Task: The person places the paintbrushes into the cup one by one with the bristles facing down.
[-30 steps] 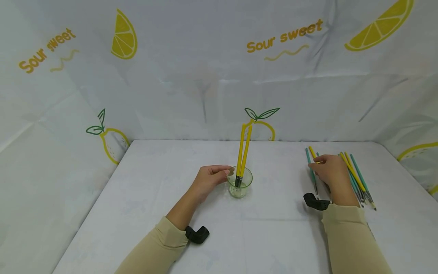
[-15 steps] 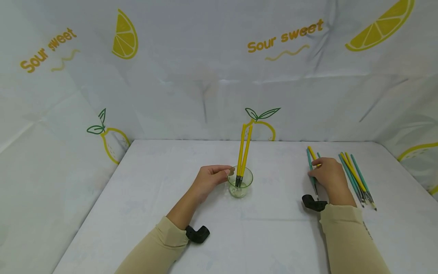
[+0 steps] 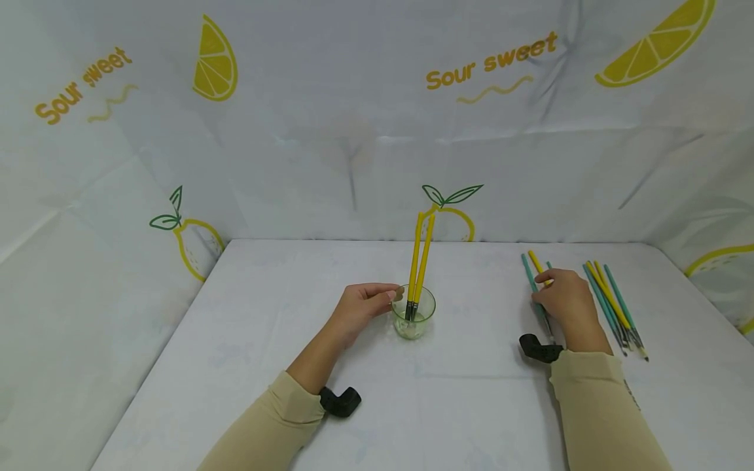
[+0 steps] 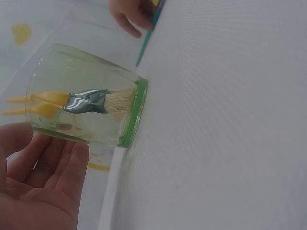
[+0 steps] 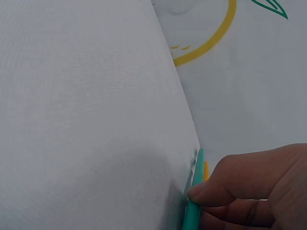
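My left hand (image 3: 365,311) holds the rim of a clear greenish glass (image 3: 411,332), thumb and fingers on its left side. Two yellow-handled paintbrushes (image 3: 415,261) stand in it, leaning slightly right; the left wrist view shows their pale bristles (image 4: 120,103) down at the base. Over at the right, my right hand (image 3: 568,301) pinches a teal paintbrush (image 3: 527,271) low over the table, thumb against the handle in the right wrist view. Just beyond that handle lies a yellow paintbrush (image 3: 535,261), partly covered by the fingers. Another teal handle tip (image 3: 549,265) shows behind the hand.
Right of my right hand lies a loose bunch of several teal and yellow paintbrushes (image 3: 615,307), bristles toward me. The white table (image 3: 235,353) meets a white backdrop (image 3: 330,131) with lemon prints at its back edge. A black wrist camera (image 3: 340,401) sits at my left cuff.
My right hand has shifted slightly left and toward me. The teal paintbrush under its thumb has changed its slant, handle end swinging left. My left hand and the glass have stayed put.
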Demonstrator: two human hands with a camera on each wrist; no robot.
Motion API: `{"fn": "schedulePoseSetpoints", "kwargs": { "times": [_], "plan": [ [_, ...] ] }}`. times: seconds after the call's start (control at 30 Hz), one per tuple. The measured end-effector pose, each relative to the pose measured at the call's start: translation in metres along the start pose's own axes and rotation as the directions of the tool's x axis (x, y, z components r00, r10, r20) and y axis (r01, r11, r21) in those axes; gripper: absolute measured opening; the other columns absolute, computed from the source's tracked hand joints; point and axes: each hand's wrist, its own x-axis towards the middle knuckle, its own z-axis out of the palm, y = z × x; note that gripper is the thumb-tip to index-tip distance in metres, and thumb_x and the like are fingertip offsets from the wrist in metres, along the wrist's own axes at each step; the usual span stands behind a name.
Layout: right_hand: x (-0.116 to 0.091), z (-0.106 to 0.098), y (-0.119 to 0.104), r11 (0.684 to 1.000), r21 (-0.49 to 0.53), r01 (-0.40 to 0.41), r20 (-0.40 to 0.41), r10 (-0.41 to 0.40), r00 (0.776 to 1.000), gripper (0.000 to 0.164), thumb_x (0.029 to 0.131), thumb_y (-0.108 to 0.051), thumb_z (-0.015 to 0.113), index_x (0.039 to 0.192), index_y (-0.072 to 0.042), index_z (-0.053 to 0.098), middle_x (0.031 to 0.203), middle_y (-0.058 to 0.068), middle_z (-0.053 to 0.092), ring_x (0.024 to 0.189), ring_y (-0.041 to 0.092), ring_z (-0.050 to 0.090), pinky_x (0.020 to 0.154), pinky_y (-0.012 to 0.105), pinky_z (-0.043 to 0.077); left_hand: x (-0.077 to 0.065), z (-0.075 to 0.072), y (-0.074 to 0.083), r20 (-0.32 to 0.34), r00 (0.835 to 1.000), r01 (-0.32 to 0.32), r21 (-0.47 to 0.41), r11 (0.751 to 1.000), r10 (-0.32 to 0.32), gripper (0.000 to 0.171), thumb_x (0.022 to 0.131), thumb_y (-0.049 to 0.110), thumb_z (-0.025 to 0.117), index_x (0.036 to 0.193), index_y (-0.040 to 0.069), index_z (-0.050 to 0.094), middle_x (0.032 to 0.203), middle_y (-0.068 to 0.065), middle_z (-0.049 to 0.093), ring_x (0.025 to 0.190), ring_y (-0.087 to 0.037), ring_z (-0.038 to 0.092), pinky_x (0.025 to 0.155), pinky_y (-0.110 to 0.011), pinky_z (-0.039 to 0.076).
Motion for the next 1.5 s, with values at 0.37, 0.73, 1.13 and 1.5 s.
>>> {"fn": "schedulePoseSetpoints", "kwargs": {
  "times": [0.37, 0.73, 1.13, 1.5],
  "plan": [
    [0.0, 0.0, -0.002, 0.999, 0.037, 0.027, -0.008, -0.027, 1.0, 0.043, 0.087, -0.014, 0.064, 0.126, 0.006, 0.058, 0.111, 0.03, 0.062, 0.086, 0.036, 0.061, 0.059, 0.034, 0.052, 0.001, 0.0, -0.001, -0.003, 1.0, -0.01, 0.009, 1.0, 0.01, 0.031, 0.095, 0.013, 0.064, 0.121, -0.004, 0.067, 0.124, -0.015, 0.068, 0.117, -0.023, 0.064, 0.096, -0.031, 0.055],
    [0.001, -0.001, -0.006, 0.996, 0.087, 0.03, -0.007, -0.029, 1.0, 0.051, 0.089, -0.019, 0.063, 0.132, 0.005, 0.053, 0.111, 0.027, 0.062, 0.078, 0.027, 0.063, 0.058, 0.029, 0.05, 0.0, 0.0, 0.0, -0.001, 1.0, 0.006, 0.008, 1.0, -0.006, 0.031, 0.095, 0.013, 0.064, 0.121, -0.003, 0.067, 0.124, -0.015, 0.068, 0.116, -0.021, 0.064, 0.096, -0.031, 0.055],
    [-0.008, -0.006, -0.038, 0.928, 0.361, 0.09, -0.032, -0.084, 0.996, 0.058, 0.092, -0.017, 0.056, 0.147, -0.004, 0.042, 0.11, 0.018, 0.06, 0.074, 0.022, 0.071, 0.067, 0.026, 0.06, -0.001, 0.0, 0.002, 0.0, 1.0, 0.003, 0.011, 1.0, -0.003, 0.03, 0.095, 0.012, 0.064, 0.121, -0.003, 0.067, 0.124, -0.015, 0.067, 0.118, -0.022, 0.063, 0.096, -0.031, 0.055],
    [-0.03, -0.004, -0.086, 0.768, 0.592, 0.243, -0.194, -0.156, 0.968, 0.028, 0.097, -0.018, 0.058, 0.12, -0.003, 0.058, 0.087, -0.004, 0.065, 0.069, 0.01, 0.069, 0.065, 0.023, 0.06, -0.002, 0.0, 0.003, -0.002, 1.0, 0.0, 0.005, 1.0, 0.0, 0.03, 0.095, 0.011, 0.063, 0.121, -0.004, 0.067, 0.124, -0.016, 0.067, 0.116, -0.022, 0.064, 0.096, -0.032, 0.055]
  ]
}}
